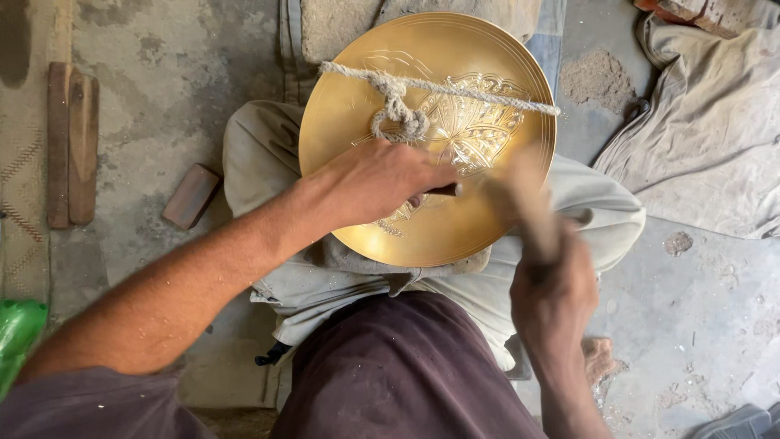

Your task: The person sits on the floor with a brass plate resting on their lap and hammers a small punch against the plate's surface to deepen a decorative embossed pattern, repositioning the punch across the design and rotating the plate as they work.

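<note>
The right hand (pixel 556 297) is nearest, fist clamped on a blurred wooden mallet (pixel 524 203) that slants up over the plate. The left hand (pixel 378 183) is closed around a thin dark punch (pixel 443 189), its tip on the brass plate (pixel 431 138). The plate rests on the person's lap, tied across with a knotted rope (pixel 406 102). Beyond lie a cloth (pixel 707 122) and, to the left, wooden blocks (pixel 71 142) on the floor.

Floor workshop: bare concrete floor (pixel 162 97), wooden blocks (pixel 71 142).
</note>
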Motion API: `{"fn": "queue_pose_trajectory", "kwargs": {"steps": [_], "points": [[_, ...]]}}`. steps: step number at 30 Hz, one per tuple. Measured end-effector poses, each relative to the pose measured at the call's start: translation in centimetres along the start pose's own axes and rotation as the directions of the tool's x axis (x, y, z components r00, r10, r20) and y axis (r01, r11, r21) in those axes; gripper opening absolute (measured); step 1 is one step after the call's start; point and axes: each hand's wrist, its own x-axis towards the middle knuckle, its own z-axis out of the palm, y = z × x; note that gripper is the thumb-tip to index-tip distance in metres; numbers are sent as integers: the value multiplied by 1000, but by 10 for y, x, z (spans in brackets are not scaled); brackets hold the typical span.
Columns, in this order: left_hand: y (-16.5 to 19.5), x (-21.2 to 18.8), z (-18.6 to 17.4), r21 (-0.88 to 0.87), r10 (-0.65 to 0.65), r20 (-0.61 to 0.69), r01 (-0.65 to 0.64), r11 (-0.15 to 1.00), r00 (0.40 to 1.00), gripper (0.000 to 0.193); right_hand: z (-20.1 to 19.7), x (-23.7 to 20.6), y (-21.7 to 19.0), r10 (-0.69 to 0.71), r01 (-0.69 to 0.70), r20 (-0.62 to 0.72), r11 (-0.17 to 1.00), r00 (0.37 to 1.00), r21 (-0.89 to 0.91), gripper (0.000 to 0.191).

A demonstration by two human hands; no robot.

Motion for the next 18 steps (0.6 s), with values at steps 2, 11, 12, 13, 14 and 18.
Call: {"fn": "queue_pose_trajectory", "kwargs": {"steps": [2,11,12,13,14,18], "points": [[0,7,-5,-14,2,63,-1,1000,998,33,3,-11,6,-38,38,9,998,999,-54,48],[1,7,-8,-103,11,36,-8,995,999,37,12,-7,7,95,-93,-72,995,993,31,44],[1,5,-5,-90,-28,19,30,996,999,38,12,-1,5,132,-126,-86,989,988,74,44],[1,2,-3,-74,-71,-3,70,995,997,40,11,5,3,47,-45,-83,998,995,34,42],[2,-2,-2,-61,-113,-27,111,992,993,42,7,12,1,-37,37,-77,999,996,-6,40],[10,-21,5,-294,-257,-337,158,943,906,28,-14,42,-7,-206,207,29,943,978,-260,55]]}}
